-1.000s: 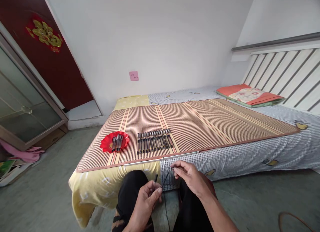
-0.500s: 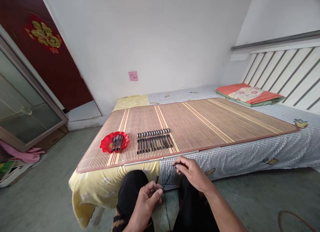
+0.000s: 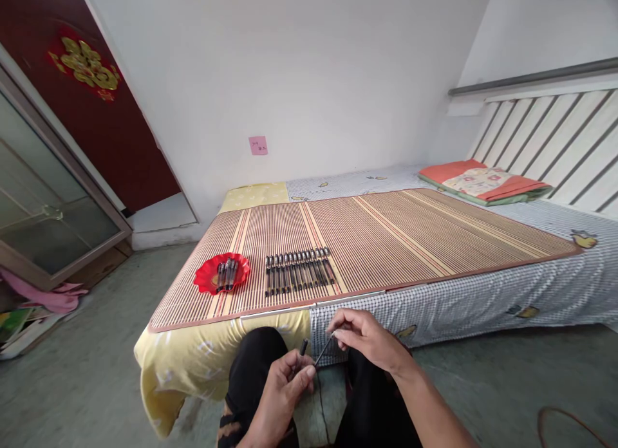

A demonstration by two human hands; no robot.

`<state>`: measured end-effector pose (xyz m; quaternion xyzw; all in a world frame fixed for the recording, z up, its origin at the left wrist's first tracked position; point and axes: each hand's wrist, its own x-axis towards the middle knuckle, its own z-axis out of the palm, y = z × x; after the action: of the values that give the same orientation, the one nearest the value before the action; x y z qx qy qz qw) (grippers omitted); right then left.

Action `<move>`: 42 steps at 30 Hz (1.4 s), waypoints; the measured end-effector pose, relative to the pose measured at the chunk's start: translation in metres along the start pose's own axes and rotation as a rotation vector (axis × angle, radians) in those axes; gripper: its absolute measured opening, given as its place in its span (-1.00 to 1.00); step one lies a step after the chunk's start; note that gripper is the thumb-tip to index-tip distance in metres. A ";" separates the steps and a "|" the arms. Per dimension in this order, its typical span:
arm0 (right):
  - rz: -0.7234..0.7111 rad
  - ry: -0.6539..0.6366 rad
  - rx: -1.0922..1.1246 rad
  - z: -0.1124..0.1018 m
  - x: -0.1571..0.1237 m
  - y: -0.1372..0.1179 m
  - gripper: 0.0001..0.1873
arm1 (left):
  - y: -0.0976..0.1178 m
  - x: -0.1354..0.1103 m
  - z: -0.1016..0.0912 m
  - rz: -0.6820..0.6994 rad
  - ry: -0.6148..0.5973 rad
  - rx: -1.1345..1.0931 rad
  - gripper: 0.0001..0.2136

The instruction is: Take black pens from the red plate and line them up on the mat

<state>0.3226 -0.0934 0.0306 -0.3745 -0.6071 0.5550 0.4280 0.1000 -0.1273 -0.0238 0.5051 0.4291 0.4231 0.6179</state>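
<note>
My left hand (image 3: 286, 385) is closed above my lap, gripping a black pen part (image 3: 304, 347) that sticks up from the fingers. A thin dark rod like a pen refill (image 3: 324, 349) slants up and right from the same fingertips. At its upper end, my right hand (image 3: 363, 334) pinches the tip between thumb and finger. Beyond both hands, a row of several black pens (image 3: 298, 272) lies side by side on the striped mat (image 3: 386, 235). To their left, a red scalloped dish (image 3: 205, 282) holds several more dark pens or pen parts (image 3: 226, 274).
The mat covers a bed with a checked sheet (image 3: 463, 313) and yellow cloth (image 3: 193, 351). A folded orange quilt (image 3: 483, 179) rests by the white slatted rail (image 3: 560, 136). A pink note (image 3: 257, 146) is on the wall. My knees are against the bed's edge.
My right hand has moved slightly down and left, bringing its fingertips onto the refill's upper end. My left hand stays nearly in place. The pens and dish are unmoved.
</note>
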 end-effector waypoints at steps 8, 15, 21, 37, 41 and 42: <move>-0.018 -0.043 0.290 0.008 0.002 0.022 -0.82 | -0.005 -0.003 0.001 -0.128 -0.178 -0.383 -0.67; -0.030 -0.035 0.315 0.010 0.003 0.032 -0.81 | -0.003 -0.001 0.002 -0.172 -0.199 -0.474 -0.69; -0.071 -0.028 0.280 0.010 0.001 0.030 -0.83 | -0.004 -0.001 0.000 -0.088 -0.106 -0.313 -0.66; -0.062 -0.001 0.170 0.013 -0.003 0.013 -0.75 | -0.001 -0.001 0.003 -0.152 -0.134 -0.457 -0.69; -0.049 -0.009 0.189 0.014 -0.002 0.012 -0.75 | -0.002 -0.002 0.004 -0.139 -0.162 -0.454 -0.69; -0.041 -0.002 0.185 0.015 -0.002 0.012 -0.74 | -0.001 -0.002 0.004 -0.123 -0.151 -0.435 -0.68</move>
<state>0.3092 -0.0988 0.0183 -0.3202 -0.5612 0.6001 0.4716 0.1038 -0.1305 -0.0245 0.3633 0.3104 0.4281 0.7671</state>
